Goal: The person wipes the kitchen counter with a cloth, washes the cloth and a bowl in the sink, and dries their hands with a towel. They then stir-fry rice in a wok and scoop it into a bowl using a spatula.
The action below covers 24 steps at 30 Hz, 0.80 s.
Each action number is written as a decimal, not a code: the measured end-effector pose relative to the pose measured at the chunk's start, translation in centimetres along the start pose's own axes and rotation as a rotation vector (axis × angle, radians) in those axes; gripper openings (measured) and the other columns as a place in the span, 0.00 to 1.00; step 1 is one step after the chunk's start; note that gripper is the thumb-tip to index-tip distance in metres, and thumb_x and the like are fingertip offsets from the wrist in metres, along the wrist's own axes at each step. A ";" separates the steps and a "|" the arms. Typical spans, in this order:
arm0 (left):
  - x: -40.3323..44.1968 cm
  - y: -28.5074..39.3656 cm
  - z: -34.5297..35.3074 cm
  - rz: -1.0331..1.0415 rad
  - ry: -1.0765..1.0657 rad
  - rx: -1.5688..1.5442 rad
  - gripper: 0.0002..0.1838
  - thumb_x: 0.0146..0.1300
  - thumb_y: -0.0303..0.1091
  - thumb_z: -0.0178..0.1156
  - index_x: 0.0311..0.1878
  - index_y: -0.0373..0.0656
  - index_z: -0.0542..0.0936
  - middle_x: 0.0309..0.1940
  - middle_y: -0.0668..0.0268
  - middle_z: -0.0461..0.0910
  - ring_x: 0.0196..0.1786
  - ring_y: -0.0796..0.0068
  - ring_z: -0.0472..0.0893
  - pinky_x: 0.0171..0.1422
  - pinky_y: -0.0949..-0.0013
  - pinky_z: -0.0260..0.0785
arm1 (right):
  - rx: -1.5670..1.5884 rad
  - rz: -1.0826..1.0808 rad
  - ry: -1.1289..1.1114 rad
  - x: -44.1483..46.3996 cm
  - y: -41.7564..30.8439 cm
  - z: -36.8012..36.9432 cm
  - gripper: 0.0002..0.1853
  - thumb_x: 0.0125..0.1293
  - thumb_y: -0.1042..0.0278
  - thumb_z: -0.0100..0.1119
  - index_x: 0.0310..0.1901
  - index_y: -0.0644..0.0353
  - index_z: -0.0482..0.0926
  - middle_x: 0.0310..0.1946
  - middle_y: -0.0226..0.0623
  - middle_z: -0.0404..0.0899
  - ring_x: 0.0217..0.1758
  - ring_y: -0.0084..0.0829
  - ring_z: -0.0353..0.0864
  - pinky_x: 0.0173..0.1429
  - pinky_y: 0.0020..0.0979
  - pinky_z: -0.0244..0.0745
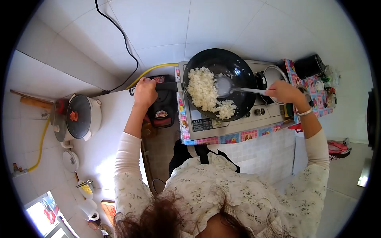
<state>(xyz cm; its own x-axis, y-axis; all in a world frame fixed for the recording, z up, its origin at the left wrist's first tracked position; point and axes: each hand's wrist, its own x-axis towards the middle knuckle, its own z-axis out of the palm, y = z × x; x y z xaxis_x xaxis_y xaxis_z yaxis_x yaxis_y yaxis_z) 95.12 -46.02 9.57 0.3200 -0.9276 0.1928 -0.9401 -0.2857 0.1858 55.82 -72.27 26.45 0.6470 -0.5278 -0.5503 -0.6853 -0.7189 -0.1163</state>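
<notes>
A black wok [238,67] sits on the gas stove [194,131], with white rice [202,89] heaped on its left side and a smaller clump near its lower rim. My left hand [145,93] is wrapped round the wok's long dark handle [166,86], left of the stove. On the right, my right hand [283,92] grips the end of a spatula [250,90]. The spatula's grey head rests inside the wok, touching the right edge of the rice. A few loose grains lie on the wok's bottom above the spatula head.
Right of the wok are a round metal-rimmed lid [274,73] and a black pot [309,66]. A yellow hose [154,66] runs behind the handle. Farther left, a white electric pot [95,115] with a glass lid stands on the white counter [115,119].
</notes>
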 end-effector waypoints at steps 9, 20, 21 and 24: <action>0.1 0.1 0.0 0.010 0.039 -0.028 0.05 0.38 0.21 0.54 0.23 0.39 0.73 0.28 0.56 0.76 0.42 0.52 0.74 0.51 0.58 0.67 | -0.094 0.012 -0.005 -0.3 -2.1 -1.0 0.20 0.62 0.54 0.53 0.30 0.66 0.81 0.24 0.51 0.78 0.28 0.47 0.78 0.36 0.42 0.71; 0.4 0.0 0.3 -0.001 0.015 0.018 0.06 0.38 0.22 0.58 0.25 0.40 0.77 0.28 0.58 0.78 0.41 0.58 0.76 0.55 0.62 0.66 | -0.168 0.048 -0.130 -0.7 -4.9 -2.9 0.19 0.62 0.53 0.54 0.30 0.64 0.81 0.13 0.42 0.73 0.14 0.35 0.74 0.26 0.37 0.70; 0.3 -0.2 0.5 0.006 0.019 0.019 0.06 0.38 0.22 0.58 0.24 0.40 0.77 0.28 0.58 0.78 0.41 0.58 0.76 0.55 0.62 0.66 | -0.159 0.122 -0.146 -1.2 -4.6 -3.1 0.20 0.62 0.52 0.53 0.28 0.64 0.80 0.13 0.42 0.73 0.15 0.36 0.75 0.26 0.37 0.70; 0.1 0.1 0.1 0.011 0.067 0.007 0.06 0.38 0.22 0.57 0.24 0.40 0.76 0.27 0.58 0.78 0.39 0.58 0.77 0.55 0.62 0.66 | -0.111 0.346 -0.226 -2.7 -3.9 -3.2 0.23 0.65 0.50 0.51 0.23 0.64 0.78 0.12 0.39 0.73 0.14 0.36 0.74 0.25 0.37 0.68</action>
<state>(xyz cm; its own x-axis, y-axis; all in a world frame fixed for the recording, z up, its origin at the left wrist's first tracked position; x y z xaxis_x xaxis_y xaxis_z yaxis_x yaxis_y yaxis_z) 95.03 -46.18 9.52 0.3170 -0.9124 0.2590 -0.9443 -0.2779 0.1764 57.83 -69.48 31.07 0.2875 -0.6430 -0.7099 -0.8009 -0.5679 0.1900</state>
